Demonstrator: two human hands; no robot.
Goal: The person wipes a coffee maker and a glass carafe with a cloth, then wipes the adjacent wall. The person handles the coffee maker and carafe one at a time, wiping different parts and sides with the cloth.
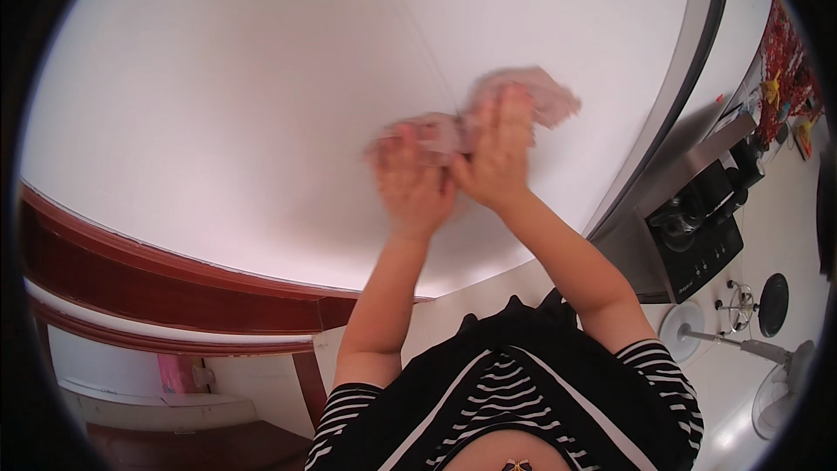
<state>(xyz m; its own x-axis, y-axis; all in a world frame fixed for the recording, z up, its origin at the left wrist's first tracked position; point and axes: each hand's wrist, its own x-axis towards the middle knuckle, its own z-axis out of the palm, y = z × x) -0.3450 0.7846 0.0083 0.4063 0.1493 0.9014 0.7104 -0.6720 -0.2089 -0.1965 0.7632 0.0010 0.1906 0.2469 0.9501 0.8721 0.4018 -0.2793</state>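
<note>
Both of my hands are raised against a smooth white wall panel (261,78). My left hand (412,176) lies with its fingers spread over one part of a pale pink cloth (444,134), pressing it to the surface. Beside it on the right, and a little higher, my right hand (500,150) lies flat over the other part of the cloth, whose loose corner sticks out past the fingers. Hands and cloth are slightly blurred. Whether it is one cloth or two, I cannot tell.
A dark red wooden door frame (176,288) runs along the lower left. To the right stand a black countertop appliance (703,248), a black round-seated stool (773,304) and a standing fan (775,399). Red decorations (781,65) hang at the upper right.
</note>
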